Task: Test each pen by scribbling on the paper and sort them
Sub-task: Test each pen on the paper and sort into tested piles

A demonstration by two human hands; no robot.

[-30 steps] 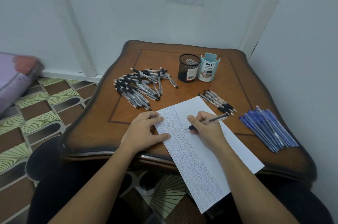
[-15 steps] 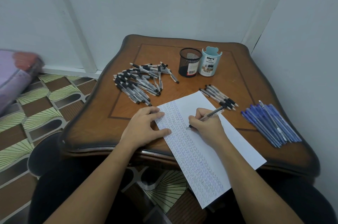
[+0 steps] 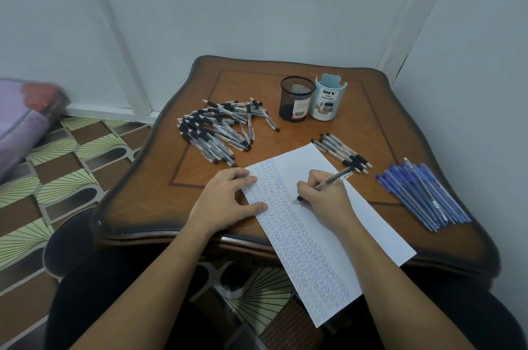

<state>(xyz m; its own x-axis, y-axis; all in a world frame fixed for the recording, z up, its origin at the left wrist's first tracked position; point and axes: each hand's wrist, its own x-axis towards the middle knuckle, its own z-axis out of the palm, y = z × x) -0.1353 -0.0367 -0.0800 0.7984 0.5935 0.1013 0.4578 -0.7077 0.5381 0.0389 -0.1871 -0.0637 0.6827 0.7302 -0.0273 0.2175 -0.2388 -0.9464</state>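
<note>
The right hand (image 3: 323, 198) grips a pen (image 3: 334, 179), tip on the paper (image 3: 323, 241), barrel slanting toward the black pens (image 3: 343, 152) just beyond. The left hand (image 3: 225, 201), fingers flat, holds it down.

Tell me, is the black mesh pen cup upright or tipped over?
Upright: the black wire-mesh pen cup stands on its base on the brown wooden table, open rim facing up.
</note>
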